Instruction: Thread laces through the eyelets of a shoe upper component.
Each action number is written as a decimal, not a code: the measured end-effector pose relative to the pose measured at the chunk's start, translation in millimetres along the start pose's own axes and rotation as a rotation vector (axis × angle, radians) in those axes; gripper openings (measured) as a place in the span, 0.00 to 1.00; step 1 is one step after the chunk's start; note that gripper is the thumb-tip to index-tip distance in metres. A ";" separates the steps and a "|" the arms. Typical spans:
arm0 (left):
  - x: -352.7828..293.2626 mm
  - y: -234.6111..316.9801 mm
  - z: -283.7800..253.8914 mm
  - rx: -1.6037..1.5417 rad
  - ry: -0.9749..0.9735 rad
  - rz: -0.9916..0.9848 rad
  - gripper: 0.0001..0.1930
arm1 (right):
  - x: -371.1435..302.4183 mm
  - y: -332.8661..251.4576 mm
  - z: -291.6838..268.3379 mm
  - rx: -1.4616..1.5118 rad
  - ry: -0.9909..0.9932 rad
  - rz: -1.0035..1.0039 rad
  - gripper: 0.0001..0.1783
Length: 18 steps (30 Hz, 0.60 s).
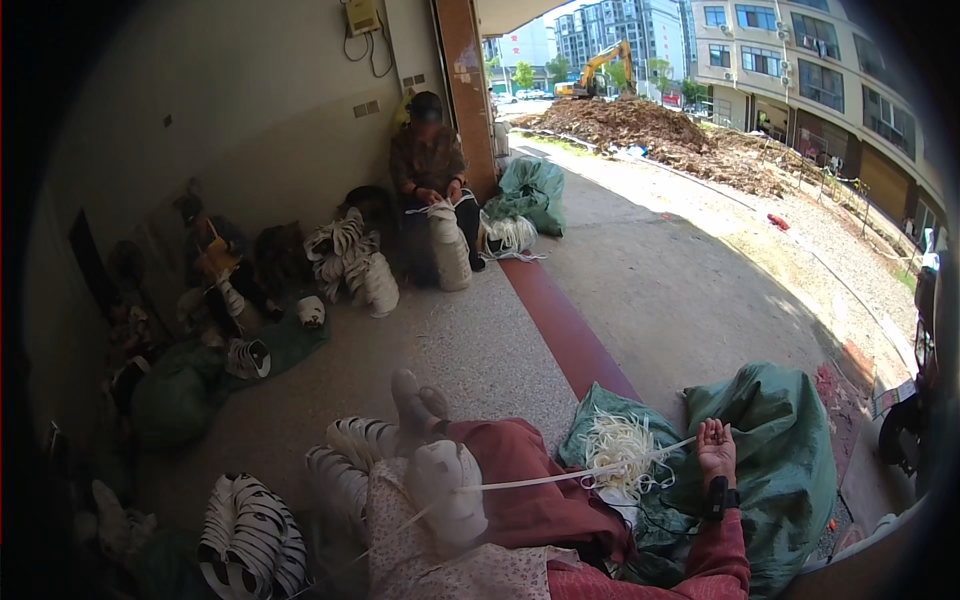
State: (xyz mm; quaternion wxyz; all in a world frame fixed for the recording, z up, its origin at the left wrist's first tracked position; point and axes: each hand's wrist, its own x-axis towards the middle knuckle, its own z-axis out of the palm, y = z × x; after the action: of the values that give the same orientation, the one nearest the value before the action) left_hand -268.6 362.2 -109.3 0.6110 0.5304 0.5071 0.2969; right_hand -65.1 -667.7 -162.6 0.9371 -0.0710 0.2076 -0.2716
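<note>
Right hand [716, 452], lower right, clamped on strip [530, 483] running straight to white bundle [452, 505], lower centre; left hand hidden, cannot tell state

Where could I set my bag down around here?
The speckled floor looks mostly bare between the tall white stack and the grey shoe; likewise the concrete between the red stripe and the dirt heap. Right of the lap is crowded: loose strips, green sack, right hand holding a white strip.

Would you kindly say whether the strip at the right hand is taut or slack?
Taut, apparently: the white strip runs nearly straight across the red trousers to the right hand.
</note>
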 end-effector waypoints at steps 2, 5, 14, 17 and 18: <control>0.3 8.9 3.4 0.034 -0.002 0.016 0.21 | 10.0 -2.8 -11.5 -0.036 0.016 0.006 0.09; -14.6 11.0 22.1 0.067 -0.003 0.006 0.22 | 5.2 -0.6 -18.1 -0.144 -0.020 -0.021 0.06; 30.9 8.6 -9.6 0.188 0.017 0.045 0.26 | -4.1 -0.5 -17.6 -0.188 0.034 -0.016 0.08; 44.9 -4.8 -2.6 0.156 0.148 -0.002 0.24 | -8.9 4.3 -11.3 -0.209 0.019 -0.009 0.09; 46.2 -7.7 -2.3 0.145 0.185 0.004 0.23 | -9.5 6.2 -9.5 -0.223 0.015 -0.008 0.09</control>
State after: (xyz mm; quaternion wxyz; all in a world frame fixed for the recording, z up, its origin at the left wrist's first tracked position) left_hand -257.8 402.6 -130.6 0.5211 0.5445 0.5805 0.3082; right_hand -73.5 -657.5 -169.4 0.9206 -0.1736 0.2434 -0.2510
